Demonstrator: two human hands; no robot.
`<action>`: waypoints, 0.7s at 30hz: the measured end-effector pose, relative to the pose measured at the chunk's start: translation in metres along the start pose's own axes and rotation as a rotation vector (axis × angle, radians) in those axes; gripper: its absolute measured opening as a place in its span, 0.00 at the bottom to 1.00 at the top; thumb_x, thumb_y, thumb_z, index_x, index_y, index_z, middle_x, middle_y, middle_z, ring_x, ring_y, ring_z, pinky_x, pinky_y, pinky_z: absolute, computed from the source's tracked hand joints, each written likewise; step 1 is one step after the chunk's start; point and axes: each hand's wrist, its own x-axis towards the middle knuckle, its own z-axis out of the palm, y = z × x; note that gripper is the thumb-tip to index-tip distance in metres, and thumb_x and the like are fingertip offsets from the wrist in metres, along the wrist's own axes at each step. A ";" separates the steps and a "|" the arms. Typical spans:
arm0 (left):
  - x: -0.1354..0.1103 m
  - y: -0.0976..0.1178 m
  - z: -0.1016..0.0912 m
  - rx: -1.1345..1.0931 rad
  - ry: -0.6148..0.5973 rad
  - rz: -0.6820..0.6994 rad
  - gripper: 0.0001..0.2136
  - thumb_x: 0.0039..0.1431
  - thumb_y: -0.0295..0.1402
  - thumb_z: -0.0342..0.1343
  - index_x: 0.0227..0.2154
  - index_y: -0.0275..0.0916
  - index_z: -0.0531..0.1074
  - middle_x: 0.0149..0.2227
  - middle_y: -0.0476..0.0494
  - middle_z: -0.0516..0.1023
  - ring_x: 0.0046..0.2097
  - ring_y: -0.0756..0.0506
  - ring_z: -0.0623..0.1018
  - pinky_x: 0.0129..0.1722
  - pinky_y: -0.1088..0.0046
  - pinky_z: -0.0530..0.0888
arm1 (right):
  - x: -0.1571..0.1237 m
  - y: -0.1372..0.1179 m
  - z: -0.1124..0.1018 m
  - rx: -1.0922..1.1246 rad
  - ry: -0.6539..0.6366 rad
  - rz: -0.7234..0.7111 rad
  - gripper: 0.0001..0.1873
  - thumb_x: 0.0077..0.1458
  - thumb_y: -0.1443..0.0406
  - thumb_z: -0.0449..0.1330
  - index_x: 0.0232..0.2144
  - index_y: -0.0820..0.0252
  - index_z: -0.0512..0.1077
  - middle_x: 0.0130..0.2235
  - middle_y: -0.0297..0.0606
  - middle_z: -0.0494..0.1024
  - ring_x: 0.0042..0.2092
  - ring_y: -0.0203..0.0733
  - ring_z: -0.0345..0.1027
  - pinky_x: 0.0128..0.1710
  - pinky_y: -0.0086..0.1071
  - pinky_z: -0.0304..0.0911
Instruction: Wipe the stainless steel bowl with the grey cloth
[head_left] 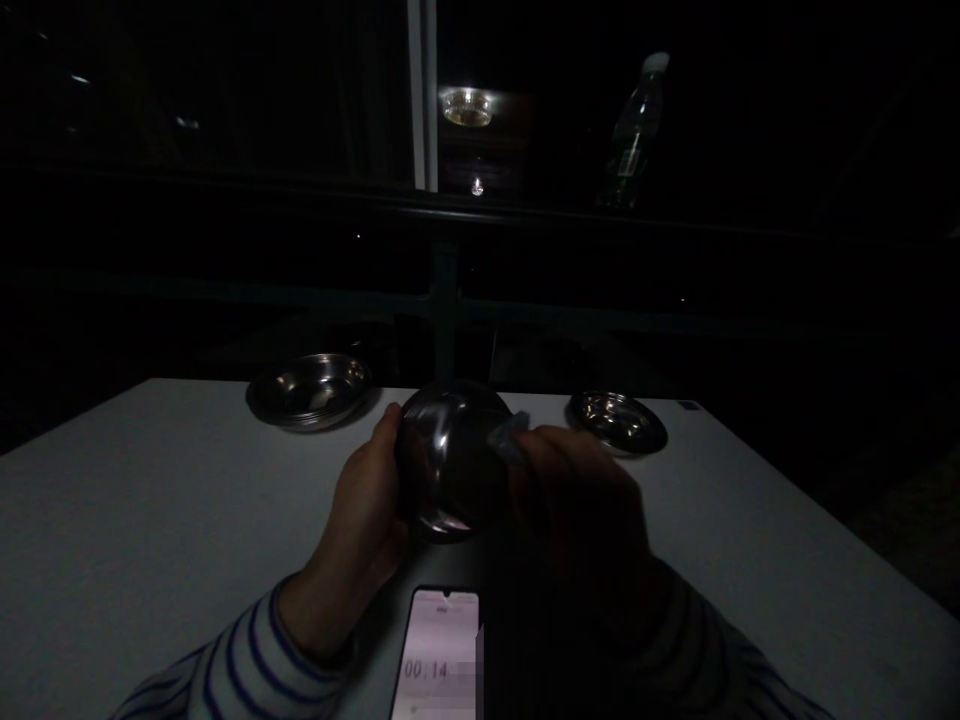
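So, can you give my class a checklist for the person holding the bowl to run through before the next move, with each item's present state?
1. Left hand gripping the bowl at its edge: ok.
2. Right hand holding the cloth: ok, pinched in the fingers.
3. Cloth pressed against the bowl: cannot tell; it overlaps the right side in this view.
4. Left-side bowls apart from both hands: ok, near the far edge of the table.
5. Whole phone timer readable: not ok; past 00:14 it is blurred.
6. Light even around both hands: not ok; the right hand is in deep shadow.
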 end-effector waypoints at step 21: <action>0.002 0.008 -0.003 0.090 -0.013 -0.058 0.12 0.52 0.40 0.55 0.31 0.36 0.75 0.24 0.46 0.78 0.25 0.47 0.77 0.23 0.74 0.73 | -0.008 -0.011 0.012 0.125 -0.046 -0.123 0.11 0.56 0.69 0.52 0.42 0.63 0.67 0.38 0.41 0.74 0.37 0.42 0.63 0.31 0.34 0.59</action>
